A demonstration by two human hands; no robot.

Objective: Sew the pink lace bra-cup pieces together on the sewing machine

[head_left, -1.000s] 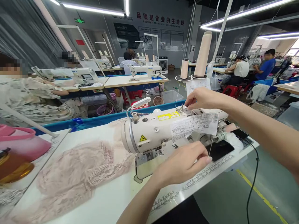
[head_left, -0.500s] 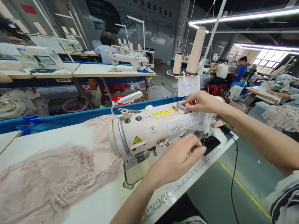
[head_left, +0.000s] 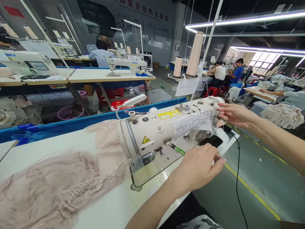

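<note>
Left grip: left hand (head_left: 197,167) closed, fingers curled and pinched on the rear end of a green tool (head_left: 178,149).
Right grip: right hand (head_left: 232,114) open, fingers stretched flat, holding nothing. Fingertips are at the right end of the sewing machine (head_left: 154,130); can't tell if they touch it.
Green tool: low over the machine bed, at 10 o'clock of the left hand, tip aimed toward the needle area.
Sewing machine: cream, on the white table (head_left: 107,206), head lying from 9 to 3 o'clock.
Paper slip (head_left: 193,121): handwritten, stuck on the machine arm, at 9 o'clock of the right hand.
Lace fabric (head_left: 59,184): pale pink, spread flat on the table at 9 o'clock of the machine, one edge running behind the head.
Phone (head_left: 211,141): dark, flat on the table between both hands.
Thread cones (head_left: 195,54): two, upright on a stand at 12 o'clock behind the machine.
Others: people seated at machines at 11 and 1 o'clock, well apart.
</note>
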